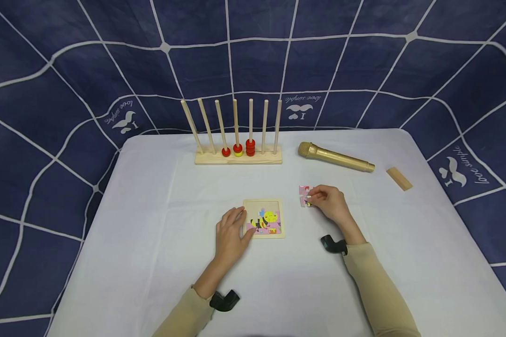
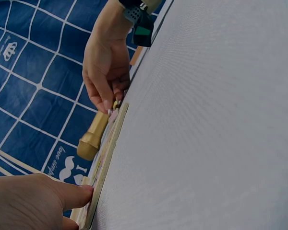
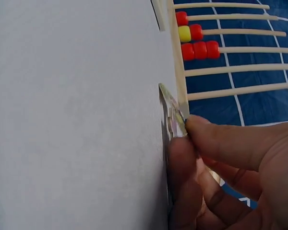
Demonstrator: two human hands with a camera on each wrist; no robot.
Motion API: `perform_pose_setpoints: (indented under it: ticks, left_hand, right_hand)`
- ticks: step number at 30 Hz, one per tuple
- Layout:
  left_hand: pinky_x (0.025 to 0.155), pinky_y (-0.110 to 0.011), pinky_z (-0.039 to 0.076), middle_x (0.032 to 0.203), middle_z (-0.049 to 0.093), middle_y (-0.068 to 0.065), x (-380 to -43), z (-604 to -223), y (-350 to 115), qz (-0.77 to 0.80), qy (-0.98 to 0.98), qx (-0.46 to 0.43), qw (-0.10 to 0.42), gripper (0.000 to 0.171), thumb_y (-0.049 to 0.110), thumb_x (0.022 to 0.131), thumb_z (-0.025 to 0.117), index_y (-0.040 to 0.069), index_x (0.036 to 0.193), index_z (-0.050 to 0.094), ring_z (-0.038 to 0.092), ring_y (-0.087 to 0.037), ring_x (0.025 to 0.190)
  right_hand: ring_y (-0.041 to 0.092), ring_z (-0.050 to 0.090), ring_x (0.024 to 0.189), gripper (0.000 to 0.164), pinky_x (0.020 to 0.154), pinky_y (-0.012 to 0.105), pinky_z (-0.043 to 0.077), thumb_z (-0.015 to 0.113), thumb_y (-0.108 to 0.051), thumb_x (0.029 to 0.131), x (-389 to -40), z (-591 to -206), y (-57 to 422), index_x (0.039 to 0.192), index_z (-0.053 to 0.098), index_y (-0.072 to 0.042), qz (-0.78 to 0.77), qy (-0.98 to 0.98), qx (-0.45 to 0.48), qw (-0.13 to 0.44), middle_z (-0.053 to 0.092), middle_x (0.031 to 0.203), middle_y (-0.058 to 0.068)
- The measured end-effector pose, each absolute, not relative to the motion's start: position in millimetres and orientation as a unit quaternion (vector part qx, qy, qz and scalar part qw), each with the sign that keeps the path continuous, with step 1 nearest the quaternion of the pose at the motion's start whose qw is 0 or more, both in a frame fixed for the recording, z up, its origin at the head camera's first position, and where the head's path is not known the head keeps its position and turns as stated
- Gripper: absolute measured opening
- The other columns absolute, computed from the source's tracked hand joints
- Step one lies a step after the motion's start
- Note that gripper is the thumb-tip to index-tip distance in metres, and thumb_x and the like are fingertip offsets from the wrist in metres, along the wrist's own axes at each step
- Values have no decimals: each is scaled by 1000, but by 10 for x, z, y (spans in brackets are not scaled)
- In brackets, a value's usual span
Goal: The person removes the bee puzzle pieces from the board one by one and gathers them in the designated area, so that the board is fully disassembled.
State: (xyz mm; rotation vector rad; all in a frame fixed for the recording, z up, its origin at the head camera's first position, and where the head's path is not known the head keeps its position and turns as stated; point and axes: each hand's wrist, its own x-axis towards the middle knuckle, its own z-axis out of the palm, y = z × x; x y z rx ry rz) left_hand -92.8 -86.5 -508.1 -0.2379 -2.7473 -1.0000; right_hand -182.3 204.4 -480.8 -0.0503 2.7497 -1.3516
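Seen from above, with 12 o'clock at the far edge of the desk (image 1: 181,262), a wooden puzzle tray (image 1: 274,206) lies flat near the middle. Bee-picture pieces (image 1: 270,217) fill its lower part; a bare strip shows along its 12 o'clock side.

The left hand (image 1: 231,234) sits at the tray's 8 o'clock, its fingers relaxed and slightly spread, thumb and fingertips touching the tray's near-left border. The right hand (image 1: 331,203), towards the tray's 3 o'clock, pinches a small puzzle piece (image 3: 174,108) between thumb and fingers, tilted up from the desk. Loose pink pieces (image 1: 304,189) lie just beside those fingers, at the tray's 2 o'clock.

At the tray's 11 o'clock stands a seven-rod peg stand (image 1: 238,159), with red beads (image 1: 250,148) and a yellow bead (image 1: 238,153) on its middle rods. A gold microphone (image 1: 337,157) lies at 2 o'clock, and a wooden block (image 1: 399,179) well apart at half past two.
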Motion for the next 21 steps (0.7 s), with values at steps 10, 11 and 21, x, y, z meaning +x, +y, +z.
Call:
perform_pose_setpoints:
  ticks: [10, 11, 21]
  left_hand:
    - [100, -50, 36, 137, 58, -12, -926, -5089, -864, -341, -931, -82, 106, 54, 19, 81, 79, -7, 125, 62, 43, -32, 133]
    - [100, -50, 36, 137, 58, -12, -926, -5089, -864, -341, -931, -82, 106, 54, 19, 81, 79, -7, 125, 62, 43, -32, 133]
    - [100, -50, 36, 137, 58, -12, -930, -5083, -864, -338, -931, -81, 108, 54, 20, 82, 78, -7, 125, 62, 43, -32, 133]
  right_hand:
    - [11, 56, 59, 9, 96, 53, 40, 75, -5, 82, -1805, -4862, 2007, 89, 72, 0, -413, 910, -35, 2, 69, 74, 13]
    - [11, 55, 59, 9, 98, 53, 40, 75, -5, 82, -1806, -4864, 2006, 89, 72, 1, -413, 910, -35, 0, 69, 74, 13]
    - [6, 56, 60, 12, 71, 28, 43, 76, -7, 82, -1800, -4863, 1998, 89, 72, 1, -398, 917, -39, -5, 70, 75, 11]
